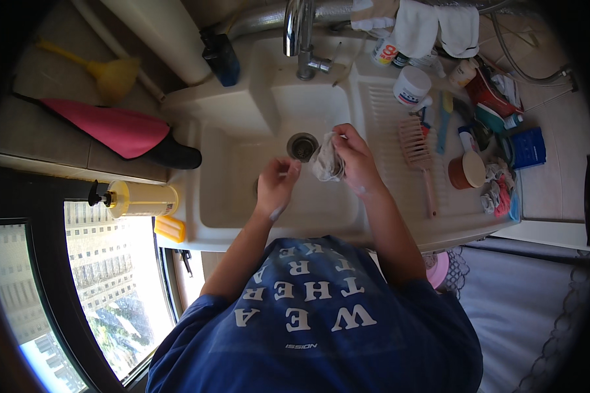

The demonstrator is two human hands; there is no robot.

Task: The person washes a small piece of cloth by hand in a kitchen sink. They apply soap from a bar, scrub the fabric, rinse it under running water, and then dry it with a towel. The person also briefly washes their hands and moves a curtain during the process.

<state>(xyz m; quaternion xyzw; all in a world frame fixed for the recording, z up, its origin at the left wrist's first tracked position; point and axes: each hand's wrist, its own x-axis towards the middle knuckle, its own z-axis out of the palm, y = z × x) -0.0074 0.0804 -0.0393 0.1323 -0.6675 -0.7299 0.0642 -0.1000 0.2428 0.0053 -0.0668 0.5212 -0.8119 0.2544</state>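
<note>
My right hand (358,159) grips a crumpled, greyish-white cloth (327,159) by its upper edge, above the basin of a white sink (236,196). Just left of the cloth is my left hand (277,184), its fingers curled and blurred, apart from the cloth. Whether anything small sits between those fingertips is unclear. White foam shows on both wrists. Between and beyond the hands lies the metal drain (302,147), partly bordered by the cloth. A chrome faucet (302,44) rises at the sink's far side, with no water seen running.
A pink hairbrush (419,157), a white jar (411,86), a brown tub (464,172) and small crumpled fabrics (499,189) crowd the ribbed right ledge. White cloths (416,30) hang behind. Leftward are a dark pump bottle (221,59), a yellowish pump bottle (142,198) and yellow soap (169,228).
</note>
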